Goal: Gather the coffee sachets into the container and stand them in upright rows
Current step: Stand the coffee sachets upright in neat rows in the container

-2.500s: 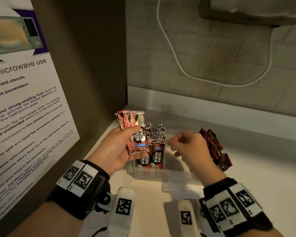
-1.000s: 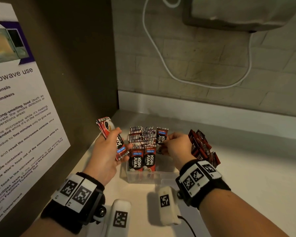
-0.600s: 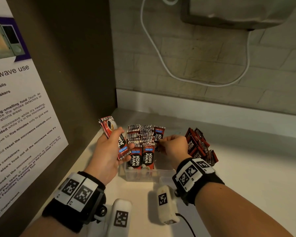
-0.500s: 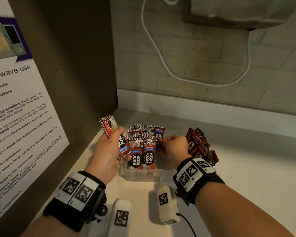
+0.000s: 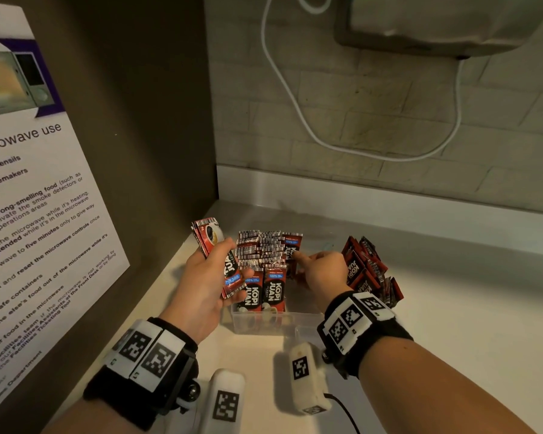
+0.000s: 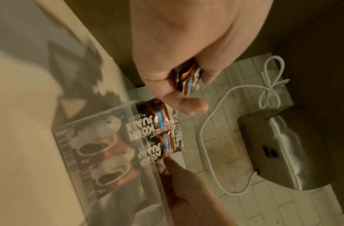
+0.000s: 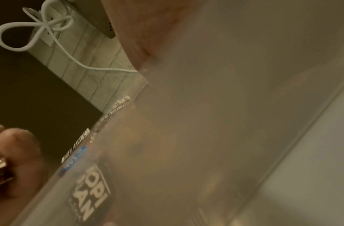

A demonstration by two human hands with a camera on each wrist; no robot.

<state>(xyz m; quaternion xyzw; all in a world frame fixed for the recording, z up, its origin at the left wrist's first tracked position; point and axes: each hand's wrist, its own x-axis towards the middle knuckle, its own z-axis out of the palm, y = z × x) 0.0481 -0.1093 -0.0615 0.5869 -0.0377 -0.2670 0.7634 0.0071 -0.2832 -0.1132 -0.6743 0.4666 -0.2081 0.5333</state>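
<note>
Wall socket (image 6: pixel 271 76) only in wrist views; loose sachets (image 5: pixel 367 270) head-only.

Red-black sachets (image 5: pixel 265 264) upright in clear container (image 5: pixel 264 322), loose pile (image 5: pixel 369 270) beside

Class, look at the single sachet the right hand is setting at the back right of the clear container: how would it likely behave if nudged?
The sachet looks thin and flat, so probably light and floppy. Standing with open space beside it in the container, it may tip once the right hand lets go. Its glossy wrapper could be slippery.
</note>
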